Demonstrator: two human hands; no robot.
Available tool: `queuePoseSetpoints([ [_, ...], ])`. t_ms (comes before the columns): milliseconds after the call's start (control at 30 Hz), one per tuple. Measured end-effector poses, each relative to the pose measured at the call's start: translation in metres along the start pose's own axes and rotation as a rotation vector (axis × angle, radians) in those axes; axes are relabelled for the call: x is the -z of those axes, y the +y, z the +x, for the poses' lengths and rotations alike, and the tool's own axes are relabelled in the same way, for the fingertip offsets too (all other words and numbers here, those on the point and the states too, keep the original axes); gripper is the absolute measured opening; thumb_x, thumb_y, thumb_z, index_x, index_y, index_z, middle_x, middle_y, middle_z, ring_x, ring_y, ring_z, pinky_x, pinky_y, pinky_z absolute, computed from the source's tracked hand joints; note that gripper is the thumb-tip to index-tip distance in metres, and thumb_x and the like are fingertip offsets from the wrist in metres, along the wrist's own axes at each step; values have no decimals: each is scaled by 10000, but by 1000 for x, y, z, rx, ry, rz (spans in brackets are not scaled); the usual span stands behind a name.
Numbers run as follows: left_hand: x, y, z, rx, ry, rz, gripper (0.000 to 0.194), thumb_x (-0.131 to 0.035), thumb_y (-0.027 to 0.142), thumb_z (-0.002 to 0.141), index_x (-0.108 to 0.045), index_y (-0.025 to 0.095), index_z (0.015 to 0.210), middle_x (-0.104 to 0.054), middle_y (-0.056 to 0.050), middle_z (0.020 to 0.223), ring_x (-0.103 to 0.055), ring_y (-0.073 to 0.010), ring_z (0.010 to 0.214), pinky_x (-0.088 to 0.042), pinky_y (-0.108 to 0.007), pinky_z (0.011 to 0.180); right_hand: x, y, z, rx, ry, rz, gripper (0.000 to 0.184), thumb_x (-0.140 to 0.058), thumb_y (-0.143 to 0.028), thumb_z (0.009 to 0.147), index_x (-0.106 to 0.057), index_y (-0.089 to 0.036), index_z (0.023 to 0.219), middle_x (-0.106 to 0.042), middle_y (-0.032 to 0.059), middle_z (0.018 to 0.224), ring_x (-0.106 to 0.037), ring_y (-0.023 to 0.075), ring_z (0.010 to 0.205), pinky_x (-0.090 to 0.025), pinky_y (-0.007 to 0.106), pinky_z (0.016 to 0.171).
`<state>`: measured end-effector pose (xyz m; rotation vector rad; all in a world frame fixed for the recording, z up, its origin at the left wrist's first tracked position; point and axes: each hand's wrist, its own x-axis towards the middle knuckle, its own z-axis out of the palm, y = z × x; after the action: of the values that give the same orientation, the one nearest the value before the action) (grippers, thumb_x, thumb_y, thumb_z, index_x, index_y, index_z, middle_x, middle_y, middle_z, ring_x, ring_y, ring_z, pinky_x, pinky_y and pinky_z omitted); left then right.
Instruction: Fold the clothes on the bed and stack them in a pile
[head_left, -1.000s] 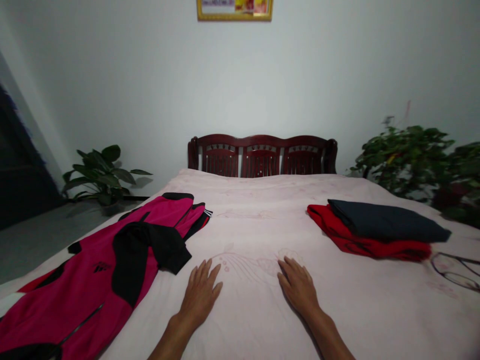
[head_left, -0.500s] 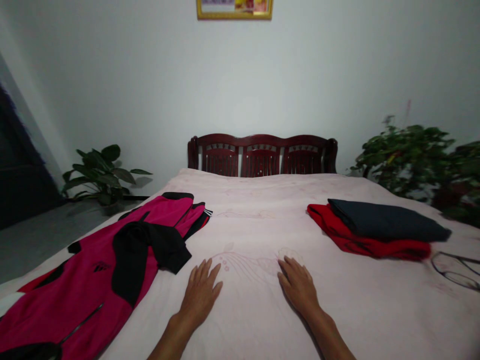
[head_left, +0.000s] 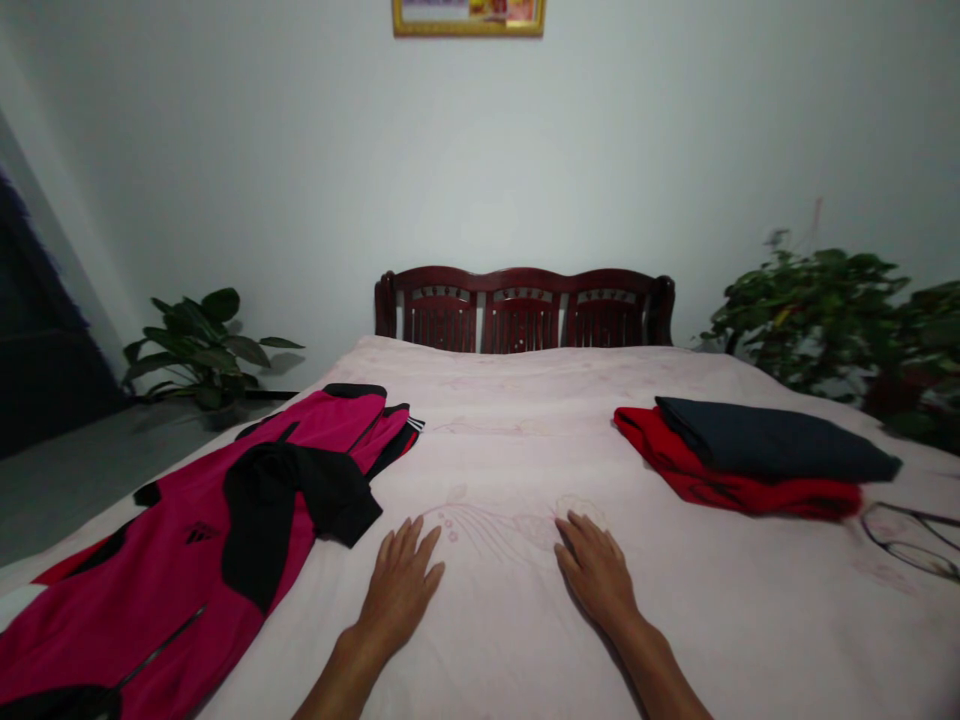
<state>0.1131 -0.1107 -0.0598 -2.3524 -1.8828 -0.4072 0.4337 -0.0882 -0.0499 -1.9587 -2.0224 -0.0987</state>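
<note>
Left hand point(head_left: 397, 585), right hand point(head_left: 600, 575) loosely spread on bed point(head_left: 502, 630); jacket point(head_left: 176, 550) at bed's left side, folded clothes point(head_left: 772, 440) right side.

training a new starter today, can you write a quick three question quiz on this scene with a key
1. True or false: the left hand and the right hand both hold nothing.
2. What colour is the folded cloth on top of the red cloth?
a) white
b) dark blue-grey
c) yellow
3. Which hand is nearer the pink-and-black garment?

Key: 1 true; 2 b; 3 the left hand.
</note>
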Motion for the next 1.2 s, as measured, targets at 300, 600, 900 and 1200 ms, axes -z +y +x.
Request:
queuePoseSetpoints([
  [300,1,1,0,11,-3,-3,483,-416,370,985,-481,259,1450,-423,-90,1552,-327,-264,1461,-247,-488,1197,0,0,0,6,-3,1,465,-419,-333,949,-588,-216,1366,-481,64,1500,-390,253,1417,-236,467,1188],
  [600,1,1,1,10,3,-17,484,-418,366,985,-477,258,1453,-409,-96,1560,-317,-264,1466,-248,-491,1196,0,1,0,14,13,26,467,-413,-336,945,-596,-213,1357,-491,72,1492,-394,261,1414,-237,482,1187],
  [900,-3,-3,2,-25,142,-152,439,-429,241,956,-559,214,1374,-517,-98,1482,-412,-258,1413,-340,-492,1157,-2,1,0,17,26,38,466,-415,-332,939,-602,-207,1347,-496,81,1487,-402,266,1409,-246,493,1184],
  [1200,98,-30,2,420,755,4,499,-475,286,952,-451,205,1444,-333,-138,1580,-180,-322,1503,-177,-561,1200,-9,9,2,51,52,44,479,-412,-363,931,-615,-197,1333,-520,90,1465,-423,277,1394,-273,504,1171],
])
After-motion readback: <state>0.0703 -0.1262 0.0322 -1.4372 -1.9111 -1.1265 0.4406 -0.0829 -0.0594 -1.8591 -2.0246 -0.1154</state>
